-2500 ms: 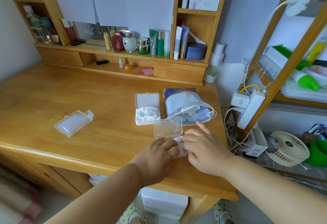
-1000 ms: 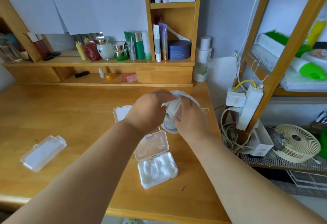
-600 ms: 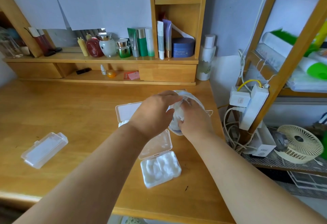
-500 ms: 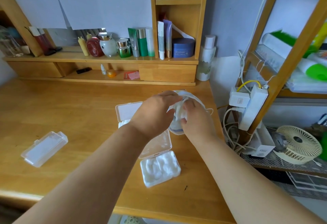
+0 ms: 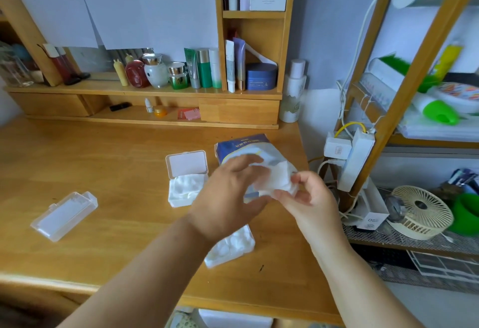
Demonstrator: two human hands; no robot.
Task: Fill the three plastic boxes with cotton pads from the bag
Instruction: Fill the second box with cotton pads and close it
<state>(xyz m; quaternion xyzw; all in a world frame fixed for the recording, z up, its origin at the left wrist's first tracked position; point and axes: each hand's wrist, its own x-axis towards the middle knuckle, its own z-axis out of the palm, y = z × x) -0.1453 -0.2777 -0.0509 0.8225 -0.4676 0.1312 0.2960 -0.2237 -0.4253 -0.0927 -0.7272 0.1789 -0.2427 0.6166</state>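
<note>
Right hand (image 5: 304,198) pinches a wad of white cotton pads (image 5: 277,180) between thumb and fingertips, just out of the bag (image 5: 241,146) mouth; half a second ago those fingers were buried inside it. Left hand (image 5: 228,198) is half-curled against the bag's near side, seemingly steadying it; the frame is blurred, so I can't tell whether it really grips. Bag lies on the desk (image 5: 103,162) as landmark: the far box (image 5: 185,187), lid up, sits just left of it, already packed with pads. The near box (image 5: 230,247) sits in front of the bag, under the left wrist, pads in it, partly hidden. The third box (image 5: 63,215) lies well left of the bag, lid shut, apparently still empty. Judgement: two boxes served, so this wad either tops up the near box or goes to the third, which needs opening first.
</note>
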